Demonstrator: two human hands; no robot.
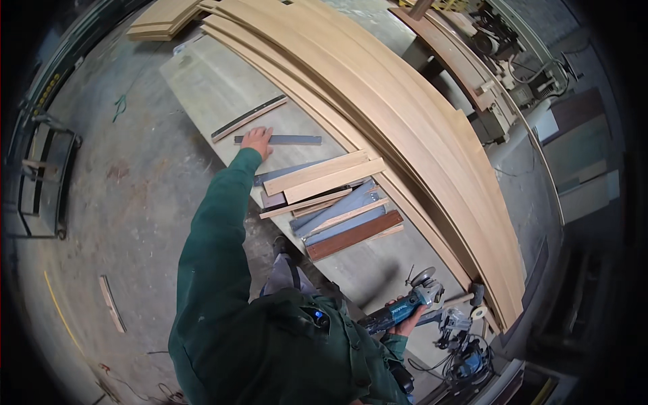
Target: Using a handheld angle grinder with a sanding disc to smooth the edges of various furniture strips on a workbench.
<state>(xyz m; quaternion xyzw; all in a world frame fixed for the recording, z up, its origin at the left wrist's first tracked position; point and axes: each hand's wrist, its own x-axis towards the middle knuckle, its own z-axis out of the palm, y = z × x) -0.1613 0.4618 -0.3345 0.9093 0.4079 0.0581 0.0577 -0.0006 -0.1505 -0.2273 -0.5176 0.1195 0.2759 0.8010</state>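
Observation:
My left hand (258,140) reaches far out in a green sleeve and rests on a narrow dark grey strip (283,140) lying on the workbench (216,81). My right hand (410,324) stays close to my body and grips a teal angle grinder (405,307) by its body, disc end pointing away over the bench. Between the two hands lies a loose pile of short wooden and grey strips (331,199), with a reddish-brown piece (354,235) at its near end.
Long pale wooden boards (405,121) lie stacked along the bench's right side. Another thin strip (248,117) sits beyond my left hand. A hammer (472,295) and another power tool (466,351) lie at the bench's near end. A metal cart (40,175) stands on the concrete floor at left.

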